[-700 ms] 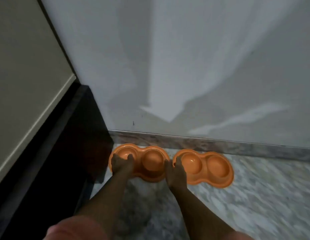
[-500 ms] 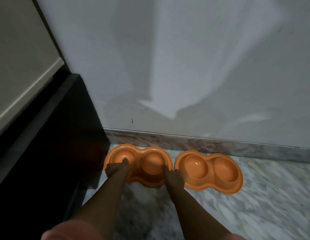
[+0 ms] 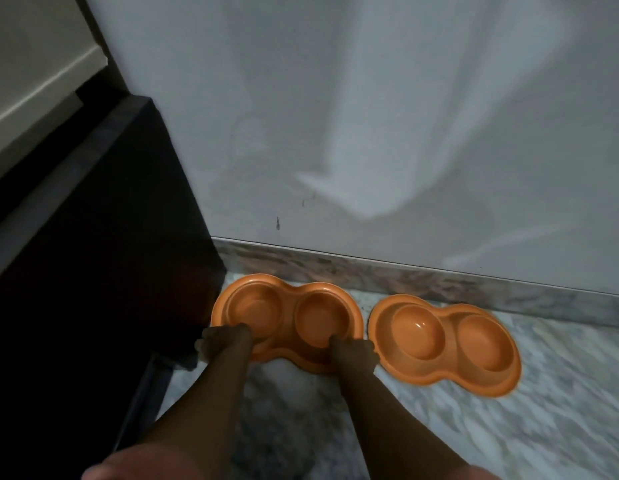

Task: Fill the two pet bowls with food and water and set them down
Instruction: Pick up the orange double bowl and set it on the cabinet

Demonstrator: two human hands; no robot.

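Note:
Two orange double pet bowls lie side by side on the marble floor by the wall. The left double bowl [image 3: 287,306] has both wells looking empty. My left hand [image 3: 223,344] grips its near left rim, and my right hand [image 3: 354,351] grips its near right rim, fingers curled over the edge. The right double bowl [image 3: 446,344] lies flat on the floor just right of my right hand, untouched, its wells also looking empty.
A dark cabinet side [image 3: 103,271] stands close on the left, touching distance from the left bowl. A white wall [image 3: 370,133] with a marble skirting [image 3: 405,278] runs behind the bowls. Marble floor [image 3: 508,427] stretches to the right and toward me.
My hands have drawn back from over the left bowl's wells to its near rim. The camera view has shifted, so both bowls sit farther right in frame.

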